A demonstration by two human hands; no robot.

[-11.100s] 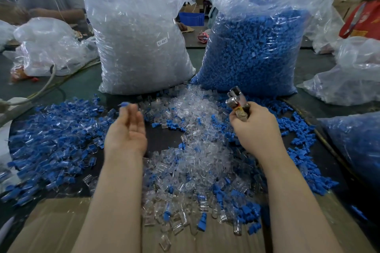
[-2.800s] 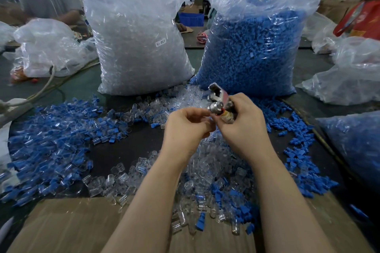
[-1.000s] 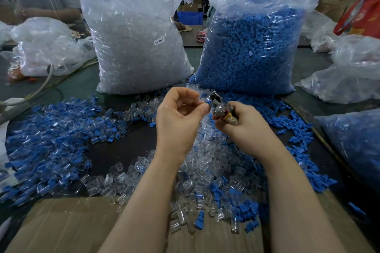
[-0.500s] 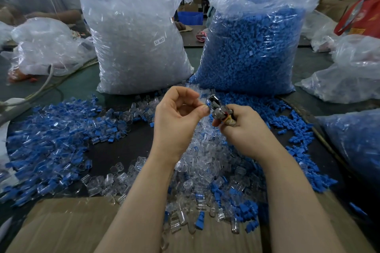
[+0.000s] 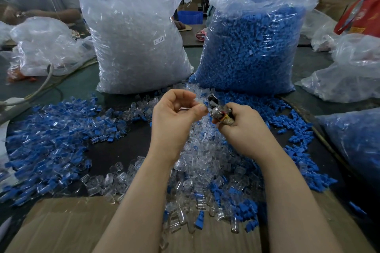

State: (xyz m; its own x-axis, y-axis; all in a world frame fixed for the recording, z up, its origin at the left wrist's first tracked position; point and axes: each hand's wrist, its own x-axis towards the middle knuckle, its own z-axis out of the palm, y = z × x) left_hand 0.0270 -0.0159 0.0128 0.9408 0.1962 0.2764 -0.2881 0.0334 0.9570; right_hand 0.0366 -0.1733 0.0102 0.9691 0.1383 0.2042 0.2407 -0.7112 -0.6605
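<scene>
In the head view, the left hand (image 5: 174,121) that lay open and palm-up over the heap eleven seconds back has come across to meet the right hand (image 5: 244,129). Over the last second it has barely shifted. Its thumb and forefinger pinch a clear cap (image 5: 199,102) right at the nose of the metal tool (image 5: 221,112); the cap is hard to make out against the clear pieces behind it. The right hand is wrapped around the tool's body, holding it tilted up over the middle of the table (image 5: 82,84). This suggests one cap is being seated or worked on the tool, so a single piece of the run is in progress and the heaps are mostly untouched. By count there are two hands, one tool and one cap in hand. Two large bags stand towards the far edge: one bag of clear parts (image 5: 135,47) and one bag of blue parts (image 5: 253,51). At least three smaller bags lie along the left and right edges. There are three loose spreads, each far too many to count: the joined blue-and-clear pieces (image 5: 51,133) on the left, the clear pile (image 5: 205,160) in the centre, and the blue pieces (image 5: 298,144) on the right. One cardboard sheet (image 5: 67,222) lies along the near edge.
</scene>
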